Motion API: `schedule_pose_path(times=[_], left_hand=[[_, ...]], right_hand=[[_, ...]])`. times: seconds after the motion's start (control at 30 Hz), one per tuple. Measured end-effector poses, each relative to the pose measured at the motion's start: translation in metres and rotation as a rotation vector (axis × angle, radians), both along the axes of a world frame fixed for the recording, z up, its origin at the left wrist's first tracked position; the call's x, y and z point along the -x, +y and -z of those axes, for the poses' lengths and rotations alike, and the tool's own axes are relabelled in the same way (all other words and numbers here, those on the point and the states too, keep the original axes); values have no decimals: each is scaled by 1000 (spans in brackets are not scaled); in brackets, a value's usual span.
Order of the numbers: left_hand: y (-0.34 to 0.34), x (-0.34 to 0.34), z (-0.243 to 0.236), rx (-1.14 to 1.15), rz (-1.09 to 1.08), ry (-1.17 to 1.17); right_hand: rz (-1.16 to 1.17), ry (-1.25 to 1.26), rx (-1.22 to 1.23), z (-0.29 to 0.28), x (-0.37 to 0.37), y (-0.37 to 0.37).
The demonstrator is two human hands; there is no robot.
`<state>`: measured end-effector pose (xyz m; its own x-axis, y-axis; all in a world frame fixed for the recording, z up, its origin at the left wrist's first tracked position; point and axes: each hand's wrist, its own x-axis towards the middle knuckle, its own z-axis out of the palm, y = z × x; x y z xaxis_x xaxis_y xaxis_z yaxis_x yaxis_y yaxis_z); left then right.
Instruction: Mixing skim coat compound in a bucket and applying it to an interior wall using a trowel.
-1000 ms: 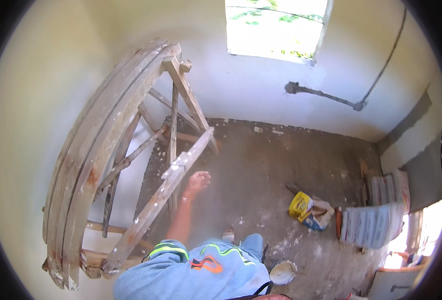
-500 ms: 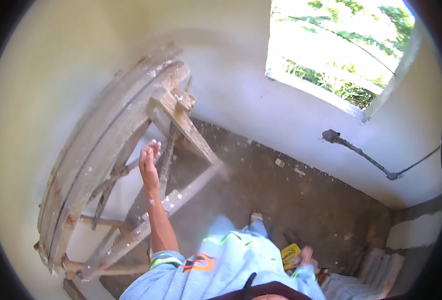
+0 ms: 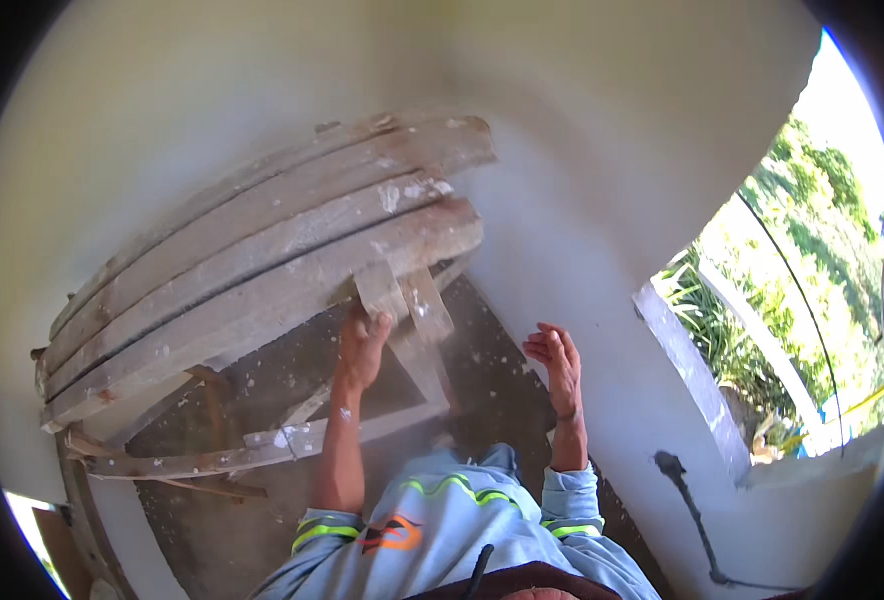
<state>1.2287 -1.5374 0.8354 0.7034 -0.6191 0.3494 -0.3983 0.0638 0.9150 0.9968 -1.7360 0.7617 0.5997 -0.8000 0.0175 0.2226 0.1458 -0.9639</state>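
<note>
A weathered wooden frame with several long planks, spattered with white paint, leans in the corner at the left and top. Short cross pieces stick out below its top planks, and a thinner beam runs lower down. My left hand is closed on the frame's timber just below the cross pieces; its fingertips are partly hidden. My right hand is raised beside the frame with fingers loosely bent and apart, touching nothing I can see.
White walls meet behind the frame. At the right is a window opening with a sill and greenery outside, with dark cement patching below. The grey, paint-spotted floor shows under the frame, and another bright opening is at the lower left.
My view has swung left toward the frame, and I am closer to it. My left hand has moved up onto its timber. My right hand has risen from low at my side.
</note>
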Motion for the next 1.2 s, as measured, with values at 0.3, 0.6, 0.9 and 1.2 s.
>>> schedule_pose_path(times=[0.3,0.6,0.9,1.2], left_hand=[[-1,19,64,-438,-419,87],[-9,44,90,-179,-832,-83],[-19,20,98,-180,-1077,-73],[-17,37,93,-213,-1227,-34]], right_hand=[[18,-459,-29,-107,-219,-141],[-56,-692,-658,-134,-288,-170],[-124,-591,-614,-129,-331,-195],[-177,-442,-210,-115,-334,-183]])
